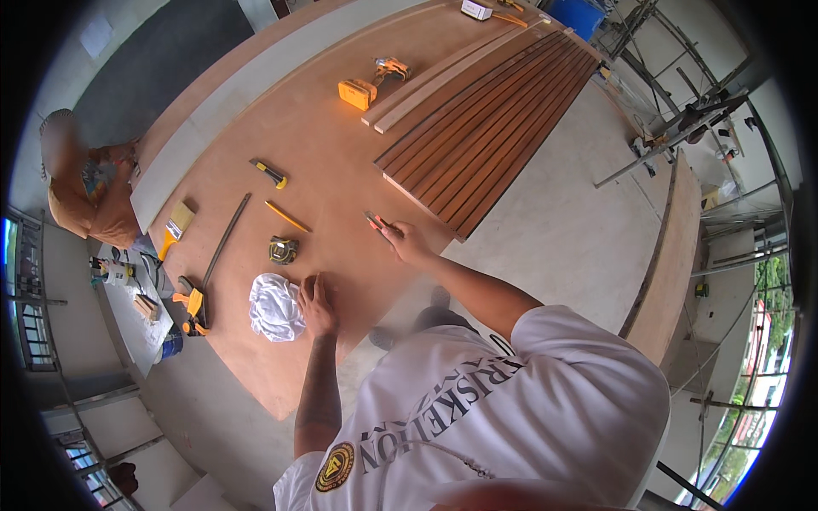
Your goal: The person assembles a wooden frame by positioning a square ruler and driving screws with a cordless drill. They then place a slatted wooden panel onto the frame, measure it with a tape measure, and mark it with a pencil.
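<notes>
My left hand (318, 307) rests on the brown plywood sheet, right beside a bunched white cloth (275, 308). Its fingers are apart, bent a little, and hold nothing. In my right hand (404, 242) is a slim, dark tool (371, 219) with a greyish tip, pinched above the board; its exact kind is too small to make out. Ahead of the hands lie a yellow pencil (288, 216), a tape measure (283, 249) and a yellow-and-black utility knife (269, 174). A slatted brown wood panel (486, 136) sits beyond my right hand.
A yellow cordless drill (375, 83) lies farther off near pale wood strips (443, 77). To the left are a paintbrush (176, 227), a dark thin bar (227, 240) and a yellow clamp (192, 307). Another person (94, 192) is at the far left; scaffolding (665, 136) stands right.
</notes>
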The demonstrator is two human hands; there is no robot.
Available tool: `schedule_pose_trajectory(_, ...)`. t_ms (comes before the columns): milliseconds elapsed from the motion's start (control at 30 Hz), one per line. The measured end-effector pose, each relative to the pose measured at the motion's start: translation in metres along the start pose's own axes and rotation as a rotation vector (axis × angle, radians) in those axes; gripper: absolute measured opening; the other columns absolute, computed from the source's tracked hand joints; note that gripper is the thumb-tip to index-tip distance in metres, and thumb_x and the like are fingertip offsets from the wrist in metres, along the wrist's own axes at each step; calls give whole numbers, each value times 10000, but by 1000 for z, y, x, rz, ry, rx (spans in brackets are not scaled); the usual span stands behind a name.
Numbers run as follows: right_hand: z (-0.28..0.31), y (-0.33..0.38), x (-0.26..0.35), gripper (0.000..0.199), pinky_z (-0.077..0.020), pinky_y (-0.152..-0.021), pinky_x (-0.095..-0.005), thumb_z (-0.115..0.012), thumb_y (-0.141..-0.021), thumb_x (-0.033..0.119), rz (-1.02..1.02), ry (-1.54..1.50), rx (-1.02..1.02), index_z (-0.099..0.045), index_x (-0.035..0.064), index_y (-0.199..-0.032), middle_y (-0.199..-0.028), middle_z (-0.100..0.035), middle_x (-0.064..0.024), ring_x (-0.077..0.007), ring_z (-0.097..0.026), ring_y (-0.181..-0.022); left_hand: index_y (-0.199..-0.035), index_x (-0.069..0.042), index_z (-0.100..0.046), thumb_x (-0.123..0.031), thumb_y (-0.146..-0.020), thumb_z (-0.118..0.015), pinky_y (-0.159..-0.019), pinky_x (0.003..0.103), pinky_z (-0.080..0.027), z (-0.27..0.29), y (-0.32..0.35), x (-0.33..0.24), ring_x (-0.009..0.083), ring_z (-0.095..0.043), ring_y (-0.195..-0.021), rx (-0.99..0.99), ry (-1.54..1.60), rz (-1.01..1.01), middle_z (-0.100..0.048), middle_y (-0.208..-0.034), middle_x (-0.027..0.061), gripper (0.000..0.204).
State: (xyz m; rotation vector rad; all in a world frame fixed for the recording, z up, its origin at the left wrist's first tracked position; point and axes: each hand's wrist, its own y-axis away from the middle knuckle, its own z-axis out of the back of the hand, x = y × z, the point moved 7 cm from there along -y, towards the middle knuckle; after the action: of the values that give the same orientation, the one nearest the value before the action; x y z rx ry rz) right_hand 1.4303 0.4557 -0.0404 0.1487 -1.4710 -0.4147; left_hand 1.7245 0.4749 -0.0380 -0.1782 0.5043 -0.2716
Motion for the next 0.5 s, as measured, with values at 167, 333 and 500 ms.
schedule_pose_trajectory(167, 2, 6, 3, 349, -457, -533, -317, -603, -1057, 384, 64, 82, -32, -694, 49, -1093, -687, -608, -26, -118, -582, -544, -1450, -143, -573, -317, -974, -648, -1190, 530, -321, -2, -2, 3, 389, -427, -1435, 11, -9, -6, -511, -1486, 157, 512)
schedule_pose_trajectory(333, 2, 14, 15, 338, -480, -527, -315, -639, -1043, 393, 239, 155, -90, -681, 60, -1082, -672, -578, -4, -113, -580, -535, -1450, -155, -574, -351, -973, -651, -1194, 533, -318, 0, 1, 4, 393, -415, -1444, 28, 14, 27, -505, -1492, 157, 520)
schedule_pose_trajectory(500, 3, 14, 10, 380, -485, -497, -302, -661, -1033, 406, 141, 149, -58, -690, 47, -1153, -682, -578, -3, -109, -585, -515, -1426, -145, -590, -367, -970, -650, -1171, 541, -329, 4, -2, -2, 397, -433, -1411, 15, 15, 24, -509, -1467, 162, 510)
